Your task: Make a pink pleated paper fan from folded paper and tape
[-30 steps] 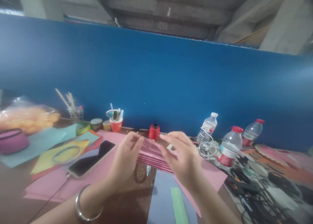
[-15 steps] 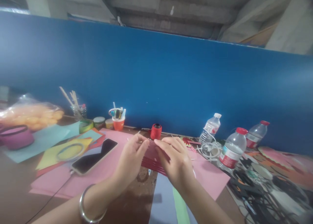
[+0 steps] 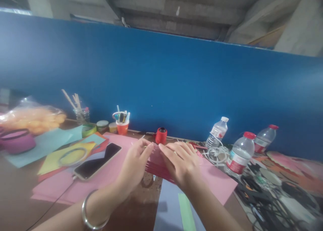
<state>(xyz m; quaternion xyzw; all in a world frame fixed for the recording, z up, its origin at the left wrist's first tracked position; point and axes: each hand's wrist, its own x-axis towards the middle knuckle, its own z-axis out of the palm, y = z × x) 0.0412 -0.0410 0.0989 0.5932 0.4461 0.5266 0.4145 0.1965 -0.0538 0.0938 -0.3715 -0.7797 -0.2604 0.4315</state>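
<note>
A strip of pink paper folded in pleats (image 3: 158, 167) is held up between my two hands, its stacked edges facing me. My left hand (image 3: 133, 163) grips its left end between thumb and bent fingers. At the other end, my right hand (image 3: 185, 162) has its thumb below and its fingers bent over the top. The palms hide part of the paper. Just beyond my fingertips stands a red spool of thread (image 3: 161, 136). Under and around the hands lie pink paper sheets (image 3: 214, 178), and nearer me a grey-blue sheet (image 3: 168, 204) with a green strip (image 3: 186, 210).
A smartphone (image 3: 98, 162) on a cable lies left, by coloured sheets and a roll of tape (image 3: 73, 157). Behind stands a red cup of tools (image 3: 122, 127). At right are plastic bottles (image 3: 239, 155), a white cable (image 3: 217, 154) and tangled black cords (image 3: 270, 204). A blue partition (image 3: 161, 79) closes the back.
My right hand has shifted slightly, its fingers spreading a little further over the top of the pleated paper. My left hand stays nearly still.
</note>
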